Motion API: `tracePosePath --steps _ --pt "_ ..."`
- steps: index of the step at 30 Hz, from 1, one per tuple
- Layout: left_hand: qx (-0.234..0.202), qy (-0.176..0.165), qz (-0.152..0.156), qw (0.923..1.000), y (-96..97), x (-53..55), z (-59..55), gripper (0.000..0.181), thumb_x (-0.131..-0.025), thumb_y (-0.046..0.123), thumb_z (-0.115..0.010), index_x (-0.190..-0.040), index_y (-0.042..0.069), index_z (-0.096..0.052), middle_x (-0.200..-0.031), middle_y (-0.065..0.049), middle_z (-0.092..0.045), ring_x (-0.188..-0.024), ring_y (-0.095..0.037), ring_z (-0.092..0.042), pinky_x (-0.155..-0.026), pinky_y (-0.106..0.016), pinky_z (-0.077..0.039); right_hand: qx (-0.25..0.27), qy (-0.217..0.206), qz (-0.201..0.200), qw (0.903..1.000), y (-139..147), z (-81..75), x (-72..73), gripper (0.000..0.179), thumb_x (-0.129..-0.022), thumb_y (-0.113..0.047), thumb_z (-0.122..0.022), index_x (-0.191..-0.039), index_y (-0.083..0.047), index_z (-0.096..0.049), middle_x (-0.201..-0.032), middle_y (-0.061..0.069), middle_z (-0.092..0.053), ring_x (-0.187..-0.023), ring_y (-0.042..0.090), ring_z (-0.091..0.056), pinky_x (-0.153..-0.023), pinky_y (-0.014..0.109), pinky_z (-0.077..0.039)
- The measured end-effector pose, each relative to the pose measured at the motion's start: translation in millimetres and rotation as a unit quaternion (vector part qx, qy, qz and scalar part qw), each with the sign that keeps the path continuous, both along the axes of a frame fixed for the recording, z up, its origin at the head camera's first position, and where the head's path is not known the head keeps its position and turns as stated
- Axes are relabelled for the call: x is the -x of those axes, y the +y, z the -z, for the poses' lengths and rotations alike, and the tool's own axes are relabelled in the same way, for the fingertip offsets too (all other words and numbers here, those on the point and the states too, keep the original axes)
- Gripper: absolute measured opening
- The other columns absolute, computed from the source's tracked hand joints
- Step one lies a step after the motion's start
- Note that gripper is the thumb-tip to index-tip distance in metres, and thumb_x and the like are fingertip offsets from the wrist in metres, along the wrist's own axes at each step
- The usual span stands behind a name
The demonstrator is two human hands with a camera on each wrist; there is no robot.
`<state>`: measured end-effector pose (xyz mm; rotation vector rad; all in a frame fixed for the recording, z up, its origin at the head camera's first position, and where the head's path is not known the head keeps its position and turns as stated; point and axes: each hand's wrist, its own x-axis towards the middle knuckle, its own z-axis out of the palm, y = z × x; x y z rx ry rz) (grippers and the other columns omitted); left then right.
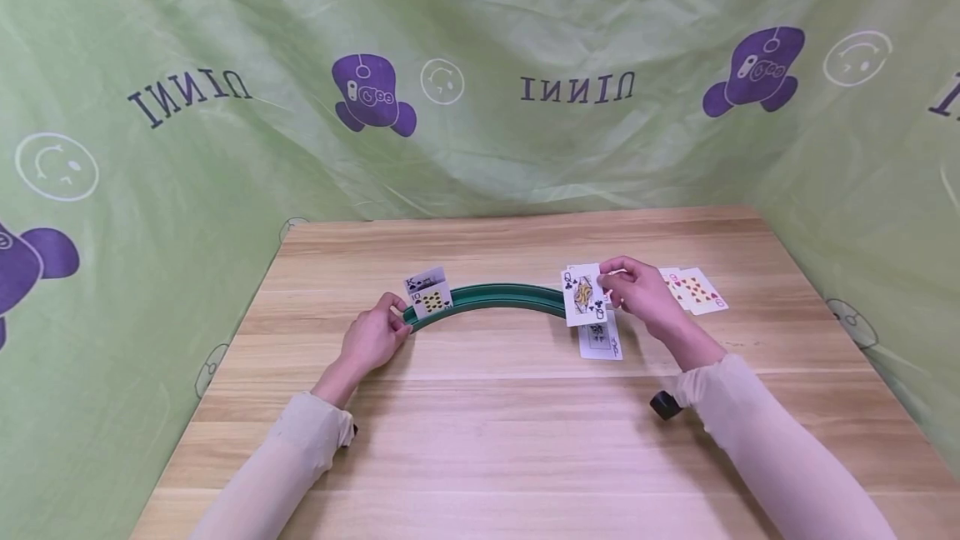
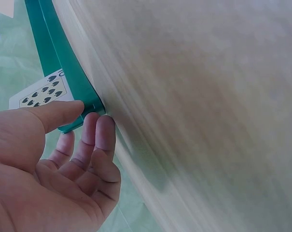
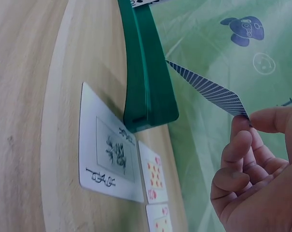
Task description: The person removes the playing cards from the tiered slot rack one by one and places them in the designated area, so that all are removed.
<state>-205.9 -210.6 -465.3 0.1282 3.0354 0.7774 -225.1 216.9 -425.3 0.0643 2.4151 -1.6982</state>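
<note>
A green curved card holder (image 1: 498,297) stands across the table. My left hand (image 1: 375,336) pinches its left end, the thumb (image 2: 71,112) on one face and fingertips against the end. Close to that hand, a ten of spades (image 1: 432,303) and a black king (image 1: 426,279) stand in the holder. With thumb and fingers, my right hand (image 1: 637,294) pinches a black queen card (image 1: 583,297) by its edge, above the holder's right end. The striped back of this card (image 3: 208,89) shows in the right wrist view. Another card edge peeks out behind the queen.
A black-and-white joker (image 3: 112,150) lies face up by the holder's right end. Red-suited cards (image 1: 701,290) lie face up farther right, partly behind the right hand. A green patterned cloth (image 1: 480,165) hangs around the wooden table (image 1: 495,432) at the back and sides.
</note>
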Motion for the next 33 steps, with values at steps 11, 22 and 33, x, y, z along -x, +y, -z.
tracePosePath --steps 11,22,33 --pt "0.003 -0.008 0.001 1.0 -0.6 -0.5 0.4 0.03 -0.09 0.019 -0.071 -0.114 0.012 -0.054 -0.092 -0.006 -0.076 -0.077 -0.019 -0.066 -0.072 -0.037 -0.048 -0.021 -0.001 0.012 0.9997 13 2.3 -5.1 0.035 -0.099 -0.018 -0.056 -0.13 -0.001 -0.053 -0.079 -0.008 -0.06 -0.068 0.008 -0.055 -0.063 0.026 -0.045" --pt "0.002 -0.004 0.001 1.0 -1.0 -0.3 0.5 0.03 -0.09 0.019 -0.072 -0.113 0.013 -0.054 -0.093 -0.006 -0.076 -0.078 -0.019 -0.067 -0.071 -0.036 -0.048 -0.021 0.003 0.017 0.9996 33 7.4 -11.8 0.04 -0.099 -0.019 -0.057 -0.131 0.003 -0.049 -0.077 -0.01 -0.06 -0.068 0.008 -0.056 -0.06 0.026 -0.045" --pt "0.001 -0.006 -0.003 1.0 -0.5 -0.1 -1.4 0.03 -0.09 0.019 -0.072 -0.113 0.013 -0.054 -0.094 -0.006 -0.077 -0.08 -0.02 -0.068 -0.072 -0.037 -0.048 -0.026 -0.004 0.027 0.9993 49 11.3 -17.8 0.043 -0.099 -0.02 -0.057 -0.133 0.004 -0.048 -0.073 -0.014 -0.06 -0.07 0.008 -0.057 -0.062 0.025 -0.046"
